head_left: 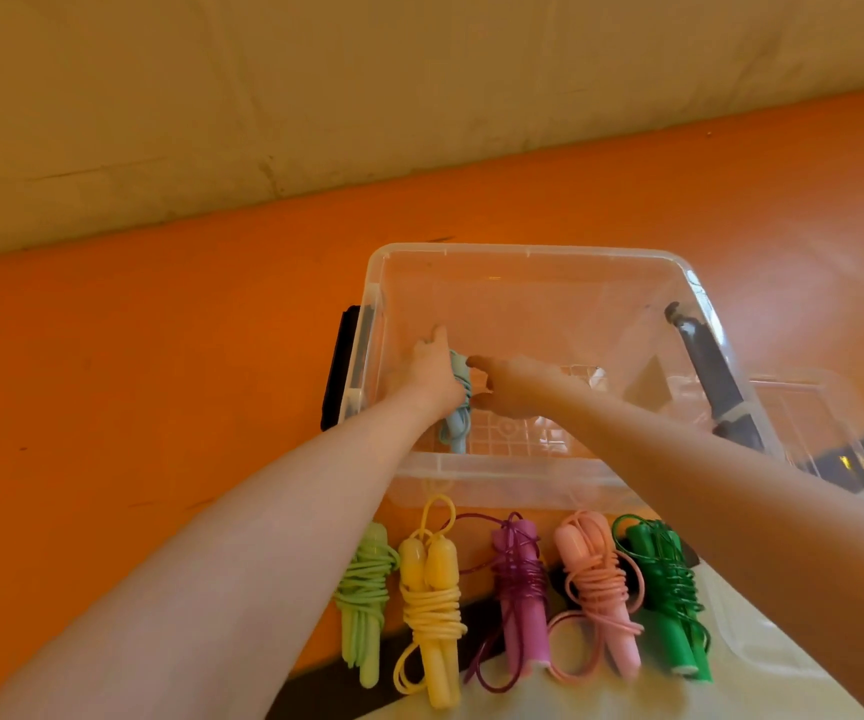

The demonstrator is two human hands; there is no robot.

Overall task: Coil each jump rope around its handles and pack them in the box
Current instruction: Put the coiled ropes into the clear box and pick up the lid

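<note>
1. The light green jump rope [365,589] lies at the left end of a row on the orange tabletop [160,381], its cord wound around its paired handles, which keeps it compact and ready to lift.
2. The yellow jump rope [432,605] sits just beside it, coiled the same way, with one loose loop trailing toward the near edge.
3. The left hand [427,374] reaches down into the clear box [502,470] near its left wall and holds the blue jump rope [458,407], with its fingers curled around the bundle (they are mostly hidden behind the back of the hand). By my judgement, the bundle is being set at the left side so that the others can line up beside it.
4. The right hand [515,387] meets the same bundle from the right, index finger stretched onto its top and the other fingers tucked low against it; I cannot tell whether they truly grasp it or only steady it.
5. The purple jump rope [518,579], pink jump rope [599,589] and dark green jump rope [671,595] complete the row in front of the box, all coiled and not yet packed.
6. A black latch [715,371] hangs at the box's right side.
</note>
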